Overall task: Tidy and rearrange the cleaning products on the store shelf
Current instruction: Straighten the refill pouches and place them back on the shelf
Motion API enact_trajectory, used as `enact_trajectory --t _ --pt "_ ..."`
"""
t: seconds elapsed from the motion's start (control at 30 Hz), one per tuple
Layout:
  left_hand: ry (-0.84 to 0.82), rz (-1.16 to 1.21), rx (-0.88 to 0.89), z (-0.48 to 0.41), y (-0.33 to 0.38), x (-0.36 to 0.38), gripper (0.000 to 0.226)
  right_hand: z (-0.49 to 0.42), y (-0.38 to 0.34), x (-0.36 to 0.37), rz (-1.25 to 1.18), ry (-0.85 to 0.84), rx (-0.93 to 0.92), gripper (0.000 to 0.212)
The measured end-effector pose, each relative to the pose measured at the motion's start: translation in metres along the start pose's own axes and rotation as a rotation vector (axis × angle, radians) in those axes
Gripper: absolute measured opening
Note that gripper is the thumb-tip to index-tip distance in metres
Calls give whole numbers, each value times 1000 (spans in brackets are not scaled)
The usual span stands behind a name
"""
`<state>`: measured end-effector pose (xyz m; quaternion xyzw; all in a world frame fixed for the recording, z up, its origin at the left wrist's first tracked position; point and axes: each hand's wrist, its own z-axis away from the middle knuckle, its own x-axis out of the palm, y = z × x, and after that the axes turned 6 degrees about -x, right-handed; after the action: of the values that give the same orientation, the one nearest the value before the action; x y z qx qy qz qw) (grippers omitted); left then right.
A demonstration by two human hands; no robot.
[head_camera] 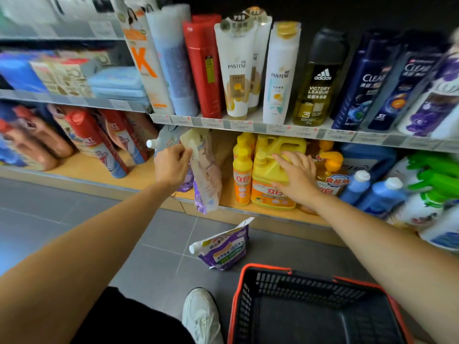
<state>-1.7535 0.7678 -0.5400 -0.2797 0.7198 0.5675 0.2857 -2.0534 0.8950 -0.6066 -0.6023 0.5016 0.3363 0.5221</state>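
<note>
Head view looks down on two shelves of bottles and the grey floor (74, 219) before them. Our left hand (171, 165) reaches to the lower shelf (99, 170) and pinches the top edge of a pale pouch (207, 177) between curled fingers and thumb. That pouch hangs upright with its purple bottom at the shelf's front edge, and we cannot tell whether it rests on the board. Just behind our left hand a capped pouch (164, 137) leans with its white cap pointing left. Our right hand (295, 177) lies flat on a yellow jug (265, 172), fingers straight and spread over its shoulder, gripping nothing. A small bottle (242, 180), also yellow, stands touching the jug's left side. Right of the jug stand blue bottles (380, 197) with white caps, with green sprayers (432, 177) beyond them. On the floor a purple pouch (223, 249) lies tilted with its white cap to the left, near the back rim of a basket (263, 268) edged in red. A white shoe (201, 316) shows just left of the basket. On the upper shelf (248, 125) stand white tubes (236, 70), a red bottle (205, 65), a dark-capped bottle (319, 83) and navy bottles (365, 80), upright or slightly leaning
</note>
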Motion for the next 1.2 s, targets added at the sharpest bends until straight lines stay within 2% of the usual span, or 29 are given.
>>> enact_trajectory --t 0.13,0.23,0.3,0.4,0.47,0.53,0.63,0.73,0.77,0.87,0.97,1.03,1.13,1.2 --pt "13 6 51 19 9 -24 40 -8 3 -28 -77 -240 5 80" --pt "-9 86 51 36 17 -42 36 -5 -5 -50 -94 -302 -33 81" --pt "-50 151 50 47 23 -55 32 6 -23 -63 -163 -197 -39 79" --pt "-102 203 54 68 38 -68 28 33 -70 -72 -428 6 -50 65" --pt "-133 258 56 86 51 -71 29 55 -104 -72 -649 7 -48 61" --pt "-150 345 31 102 65 -71 31 75 -129 -70 -766 3 -11 65" --pt "-168 477 9 123 86 -65 30 102 -146 -65 -741 68 73 63" --pt "-230 573 20 142 108 -53 29 125 -149 -62 -700 196 67 22" --pt "-250 600 22 146 115 -49 29 130 -146 -63 -687 239 73 21" --pt "-314 617 100 152 130 -39 25 139 -126 -75 -690 318 130 36" --pt "-412 578 224 151 137 -32 20 143 -96 -98 -720 320 212 42" --pt "-368 567 231 143 132 -28 17 145 -75 -111 -726 291 257 43" --pt "-242 596 135 133 117 -17 4 148 -50 -130 -699 253 300 40" --pt "-202 557 55 130 105 -4 24 150 -36 -143 -710 230 306 33"
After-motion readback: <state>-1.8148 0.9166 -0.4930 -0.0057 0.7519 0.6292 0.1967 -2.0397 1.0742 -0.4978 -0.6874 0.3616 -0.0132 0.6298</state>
